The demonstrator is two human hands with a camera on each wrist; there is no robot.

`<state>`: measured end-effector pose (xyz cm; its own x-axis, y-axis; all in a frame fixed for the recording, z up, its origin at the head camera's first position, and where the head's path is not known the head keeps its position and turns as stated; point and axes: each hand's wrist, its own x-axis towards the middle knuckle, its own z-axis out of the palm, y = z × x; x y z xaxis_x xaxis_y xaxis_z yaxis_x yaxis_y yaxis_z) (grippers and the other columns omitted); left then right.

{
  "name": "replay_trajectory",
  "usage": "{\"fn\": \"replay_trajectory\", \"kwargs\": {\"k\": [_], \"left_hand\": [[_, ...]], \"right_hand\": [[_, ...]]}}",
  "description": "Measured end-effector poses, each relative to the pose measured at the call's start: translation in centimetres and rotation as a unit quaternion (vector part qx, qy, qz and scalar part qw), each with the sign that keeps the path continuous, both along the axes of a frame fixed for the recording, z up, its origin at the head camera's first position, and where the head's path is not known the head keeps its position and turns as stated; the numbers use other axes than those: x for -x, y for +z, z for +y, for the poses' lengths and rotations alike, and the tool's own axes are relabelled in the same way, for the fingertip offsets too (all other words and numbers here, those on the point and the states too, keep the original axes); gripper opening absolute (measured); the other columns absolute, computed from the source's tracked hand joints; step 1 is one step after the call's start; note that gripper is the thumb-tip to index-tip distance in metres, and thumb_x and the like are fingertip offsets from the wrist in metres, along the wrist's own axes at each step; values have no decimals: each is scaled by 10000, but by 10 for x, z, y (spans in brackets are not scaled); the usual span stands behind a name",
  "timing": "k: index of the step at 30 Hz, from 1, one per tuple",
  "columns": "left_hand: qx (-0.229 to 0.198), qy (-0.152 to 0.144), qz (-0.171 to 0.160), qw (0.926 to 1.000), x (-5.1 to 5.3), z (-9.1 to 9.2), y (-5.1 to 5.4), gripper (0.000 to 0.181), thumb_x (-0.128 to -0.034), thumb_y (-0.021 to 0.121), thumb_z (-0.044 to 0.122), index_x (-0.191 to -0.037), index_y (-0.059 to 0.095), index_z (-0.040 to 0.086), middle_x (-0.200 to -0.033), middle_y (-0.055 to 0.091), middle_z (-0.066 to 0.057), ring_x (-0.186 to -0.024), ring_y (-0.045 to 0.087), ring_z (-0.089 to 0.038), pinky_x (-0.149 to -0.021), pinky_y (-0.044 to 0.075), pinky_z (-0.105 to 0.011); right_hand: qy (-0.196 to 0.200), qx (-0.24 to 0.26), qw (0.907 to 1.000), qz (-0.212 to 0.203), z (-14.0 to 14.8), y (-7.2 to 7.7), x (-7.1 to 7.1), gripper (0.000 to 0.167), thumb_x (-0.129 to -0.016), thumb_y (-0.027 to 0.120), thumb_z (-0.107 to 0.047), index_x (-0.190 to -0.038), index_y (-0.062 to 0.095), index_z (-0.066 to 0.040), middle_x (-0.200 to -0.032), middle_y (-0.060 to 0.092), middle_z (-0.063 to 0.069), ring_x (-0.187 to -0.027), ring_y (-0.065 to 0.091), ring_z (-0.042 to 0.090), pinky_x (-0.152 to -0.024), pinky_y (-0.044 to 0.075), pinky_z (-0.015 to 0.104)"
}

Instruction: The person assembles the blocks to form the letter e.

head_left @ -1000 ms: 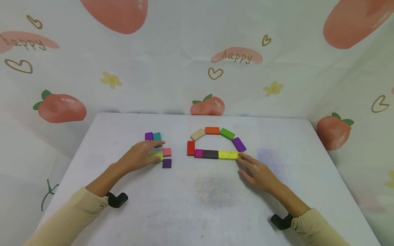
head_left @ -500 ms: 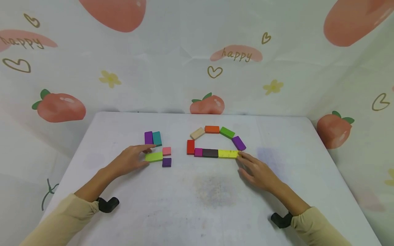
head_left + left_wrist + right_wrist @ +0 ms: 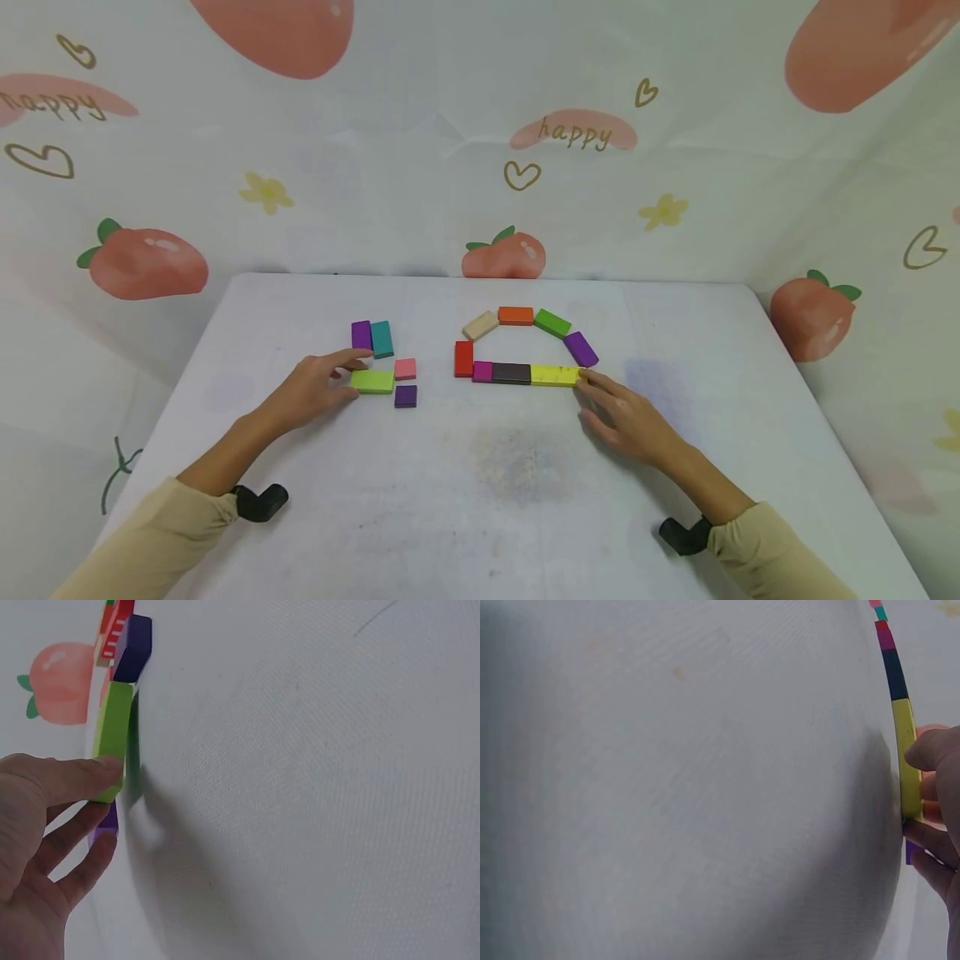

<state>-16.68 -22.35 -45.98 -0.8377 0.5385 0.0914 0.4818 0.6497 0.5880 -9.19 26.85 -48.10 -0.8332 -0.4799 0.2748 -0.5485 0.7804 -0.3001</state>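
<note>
In the head view my left hand holds the lime green block by its left end. The left wrist view has the thumb over that block, with fingers behind it. Beside the lime block's right end lie a pink block and a dark purple block. My right hand touches the right end of the yellow block with its fingertips; the thumb stands apart from it. The yellow block lies in a row with a black block and a magenta block.
An arch of blocks stands behind the row: red, beige, orange, green and purple. Purple and teal blocks lie behind the left hand. The white table meets a printed curtain.
My left hand has drawn back left from over the blocks to the lime block's left end. The lime block has turned slightly, away from the pink one. The right hand stays put.
</note>
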Motion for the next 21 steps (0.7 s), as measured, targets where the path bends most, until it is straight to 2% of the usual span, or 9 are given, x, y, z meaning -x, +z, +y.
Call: {"fn": "replay_trajectory", "kwargs": {"k": [7,14,21], "left_hand": [[-241,-39,183,9995,1,1,5,568,-804,750,-98,-1334,580,12,-1160,708,-125,-1056,659,-316,-840,567,-456],[-317,-228,310,9988,0,18,15,555,-801,761,-87,-1321,594,9,-1170,706,-122,-1046,668,-304,-845,566,-455],[-233,-550,5,9982,-1,43,21,555,-842,739,-58,-1362,585,57,-1208,699,-68,-1120,648,-271,-900,550,-455]], "right_hand": [[9,-5,10000,-16,0,1,0,483,-858,768,-130,-1299,633,13,-1422,542,170,-1230,587,355,-927,518,482],[32,-39,10000,-17,1,0,1,484,-854,772,-136,-1292,636,18,-1415,544,177,-1231,586,351,-936,515,476],[39,-9,10000,-80,0,0,1,483,-861,767,-144,-1295,633,20,-1416,543,179,-1233,584,353,-937,515,476]]}}
